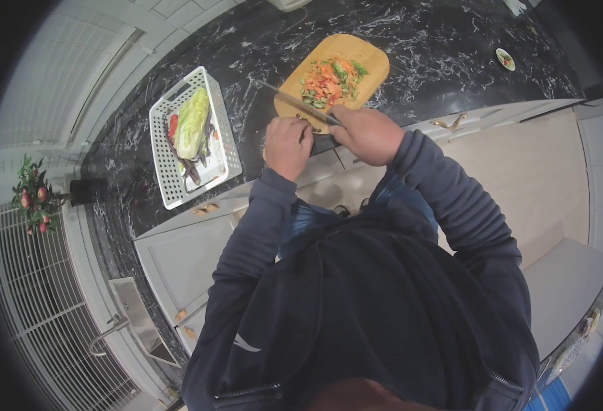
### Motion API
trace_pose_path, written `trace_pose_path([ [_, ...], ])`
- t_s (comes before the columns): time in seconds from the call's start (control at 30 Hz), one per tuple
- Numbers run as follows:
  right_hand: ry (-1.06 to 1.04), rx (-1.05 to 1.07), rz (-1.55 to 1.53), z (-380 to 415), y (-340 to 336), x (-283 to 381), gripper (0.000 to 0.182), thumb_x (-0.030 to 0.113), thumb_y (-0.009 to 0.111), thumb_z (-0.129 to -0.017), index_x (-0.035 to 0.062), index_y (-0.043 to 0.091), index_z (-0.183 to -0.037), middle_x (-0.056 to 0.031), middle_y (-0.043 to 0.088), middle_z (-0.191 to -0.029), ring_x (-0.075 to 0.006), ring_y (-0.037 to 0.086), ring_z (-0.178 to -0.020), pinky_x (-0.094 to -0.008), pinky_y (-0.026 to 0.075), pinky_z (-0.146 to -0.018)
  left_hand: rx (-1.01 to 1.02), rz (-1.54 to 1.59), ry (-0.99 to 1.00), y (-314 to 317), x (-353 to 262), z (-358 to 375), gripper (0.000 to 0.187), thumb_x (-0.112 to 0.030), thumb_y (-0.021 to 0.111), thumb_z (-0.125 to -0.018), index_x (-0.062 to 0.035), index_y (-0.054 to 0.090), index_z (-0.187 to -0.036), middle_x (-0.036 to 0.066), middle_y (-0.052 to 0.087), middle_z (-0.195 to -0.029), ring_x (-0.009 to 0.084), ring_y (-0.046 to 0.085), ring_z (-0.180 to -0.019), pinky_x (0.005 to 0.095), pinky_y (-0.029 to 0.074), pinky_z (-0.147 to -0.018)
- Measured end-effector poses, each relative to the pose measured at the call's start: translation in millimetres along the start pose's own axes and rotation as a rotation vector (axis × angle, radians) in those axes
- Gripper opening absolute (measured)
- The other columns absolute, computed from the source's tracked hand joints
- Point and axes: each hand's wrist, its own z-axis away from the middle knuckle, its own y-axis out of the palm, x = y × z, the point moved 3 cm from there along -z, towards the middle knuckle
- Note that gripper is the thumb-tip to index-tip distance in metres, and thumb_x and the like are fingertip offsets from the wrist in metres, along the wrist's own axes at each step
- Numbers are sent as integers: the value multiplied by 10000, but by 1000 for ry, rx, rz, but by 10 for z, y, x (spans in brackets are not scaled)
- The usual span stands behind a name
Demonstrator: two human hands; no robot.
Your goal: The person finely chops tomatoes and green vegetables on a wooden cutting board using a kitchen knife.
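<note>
My right hand (pixel 370 133) is closed round the handle of a kitchen knife (pixel 294 101). The blade points up and left across the near part of a wooden cutting board (pixel 373 60). My left hand (pixel 289 145) rests at the board's near left corner, fingers curled, just on the near side of the blade. Whatever lies under those fingers is hidden; small dark bits show beside them. A heap of chopped vegetables (pixel 329 83), orange, green and red, covers the middle of the board, beyond the knife.
Left of the board, a white perforated basket (pixel 164 164) holds a pale green leafy head of lettuce or cabbage (pixel 192 123) and something red. A small dish (pixel 505 59) sits far right on the black marbled counter (pixel 438 58). A sink (pixel 137 312) and a potted plant (pixel 40 195) are at left.
</note>
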Motion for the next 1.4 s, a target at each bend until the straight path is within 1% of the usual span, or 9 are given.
trace_pose_path([
  [0.4,7,-96,-191,31,23,-105,213,260,340,-920,62,394,-864,-134,490,-685,-312,446,-597,-402,317,-570,108,-10,-277,-120,92,30,171,-181,540,-821,-58,634,-894,80,568,-806,258,512,-788,361,412,-730],
  [0.7,-14,-108,-209,56,50,-118,216,266,350,-928,68,367,-843,-133,460,-701,-305,427,-609,-385,309,-574,206,-134,-377,-138,211,-257,190,-131,498,-792,-66,460,-617,96,460,-645,275,447,-627,386,346,-548],
  [0.8,-11,-70,-229,57,33,-145,249,296,342,-941,61,408,-891,-100,460,-714,-248,423,-618,-359,314,-571,110,-128,-450,-364,145,-401,231,-136,451,-834,-72,507,-618,68,475,-628,236,465,-611,362,364,-523],
  [0.9,4,-7,-231,52,17,-149,376,325,335,-945,-8,393,-1110,-177,511,-855,-309,471,-764,-372,345,-661,63,-93,-577,-671,149,-445,269,-151,404,-848,-31,546,-655,106,578,-775,247,504,-672,378,388,-564],
  [1.0,11,39,-221,33,2,-188,479,331,320,-946,-47,350,-1238,-232,527,-1041,-362,499,-938,-394,379,-774,-68,-200,-676,-1054,295,-368,225,-154,446,-812,-65,580,-654,57,613,-709,208,549,-665,333,418,-566],
  [1.1,-38,-22,-249,25,10,-228,473,337,312,-942,-31,362,-1234,-228,540,-1038,-366,509,-936,-397,377,-771,-29,-527,-698,-1297,698,-81,253,-263,542,-827,-108,537,-628,28,543,-582,203,477,-512,345,369,-469],
  [1.2,-61,-24,-300,18,9,-223,231,289,316,-934,64,361,-907,-93,426,-751,-236,390,-677,-352,306,-627,126,-589,-817,-1403,734,82,127,-127,519,-830,-44,537,-924,126,602,-710,270,540,-588,375,420,-519],
  [1.3,-56,-11,-349,4,6,-259,221,273,326,-930,63,391,-905,-79,478,-679,-214,423,-605,-345,316,-576,-51,-510,-455,-1147,410,-22,179,-74,541,-797,-20,619,-949,134,632,-827,294,580,-778,381,455,-703],
  [1.4,-47,-4,-418,-1,-22,-225,308,209,334,-900,32,405,-1142,-70,519,-685,-190,466,-628,-324,362,-601,-77,-306,25,-600,-200,-173,161,13,472,-580,-108,365,-571,24,337,-528,207,365,-493,348,248,-498],
])
